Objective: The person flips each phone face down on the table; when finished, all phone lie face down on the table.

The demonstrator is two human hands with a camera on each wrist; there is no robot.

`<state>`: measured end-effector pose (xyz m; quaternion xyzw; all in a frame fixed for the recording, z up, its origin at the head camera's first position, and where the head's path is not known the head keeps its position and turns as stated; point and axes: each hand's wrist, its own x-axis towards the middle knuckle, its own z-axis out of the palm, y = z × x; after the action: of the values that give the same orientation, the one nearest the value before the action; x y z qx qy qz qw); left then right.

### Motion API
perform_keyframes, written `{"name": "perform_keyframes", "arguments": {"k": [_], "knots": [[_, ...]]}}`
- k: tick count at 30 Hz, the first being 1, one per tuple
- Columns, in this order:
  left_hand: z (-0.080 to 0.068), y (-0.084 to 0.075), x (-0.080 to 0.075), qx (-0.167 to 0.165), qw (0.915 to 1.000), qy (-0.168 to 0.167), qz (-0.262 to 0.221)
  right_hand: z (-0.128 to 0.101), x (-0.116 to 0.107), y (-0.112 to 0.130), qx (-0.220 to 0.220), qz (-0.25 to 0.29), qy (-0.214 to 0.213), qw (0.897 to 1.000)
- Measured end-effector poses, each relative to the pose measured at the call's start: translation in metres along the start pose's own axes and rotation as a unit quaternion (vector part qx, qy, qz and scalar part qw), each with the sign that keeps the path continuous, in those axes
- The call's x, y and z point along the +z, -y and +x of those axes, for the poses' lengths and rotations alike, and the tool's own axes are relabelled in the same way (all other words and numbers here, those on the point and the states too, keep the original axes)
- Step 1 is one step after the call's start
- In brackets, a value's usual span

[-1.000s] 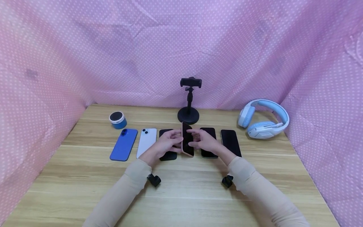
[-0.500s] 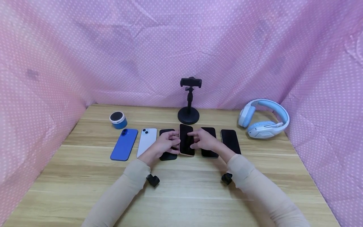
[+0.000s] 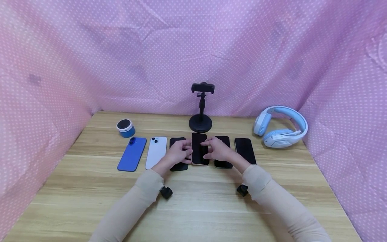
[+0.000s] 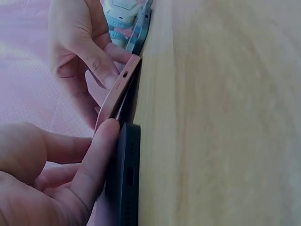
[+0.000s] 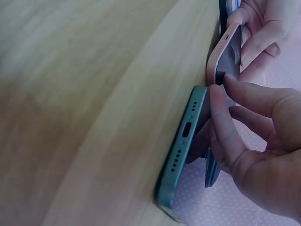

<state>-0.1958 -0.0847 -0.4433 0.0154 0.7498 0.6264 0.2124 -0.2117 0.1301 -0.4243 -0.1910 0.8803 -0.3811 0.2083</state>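
- Phone point(image 3: 198, 149), pink-edged, is held tilted over the counter point(image 3: 199, 201), between dark phone point(image 3: 179, 166) and green-edged phone point(image 5: 178, 143).
- Opposite edges are clamped by fingers point(image 4: 98, 153) of left hand point(image 3: 176, 154) and right hand point(image 3: 219, 150).
- Drop could be caused by uneven release; collision by crowded spacing.

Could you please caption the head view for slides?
Left hand and right hand hold a pink-edged phone before a stand.

I can't make out any lettering, brand or number, not even on the pink-edged smartphone point(image 3: 198, 153) between the left hand point(image 3: 178, 153) and right hand point(image 3: 219, 150).
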Motion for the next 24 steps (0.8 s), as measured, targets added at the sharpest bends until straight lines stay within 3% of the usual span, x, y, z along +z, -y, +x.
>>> {"name": "perform_keyframes", "arguments": {"k": [7,24], "knots": [[0.002,-0.002,-0.004,0.015,0.9974,0.002,0.070,0.000,-0.001,0.000,0.018,0.039,0.003,0.999],[0.003,0.009,-0.008,0.016,0.9975,0.010,0.068,-0.005,0.006,-0.001,0.017,0.031,0.004,0.999]]}}
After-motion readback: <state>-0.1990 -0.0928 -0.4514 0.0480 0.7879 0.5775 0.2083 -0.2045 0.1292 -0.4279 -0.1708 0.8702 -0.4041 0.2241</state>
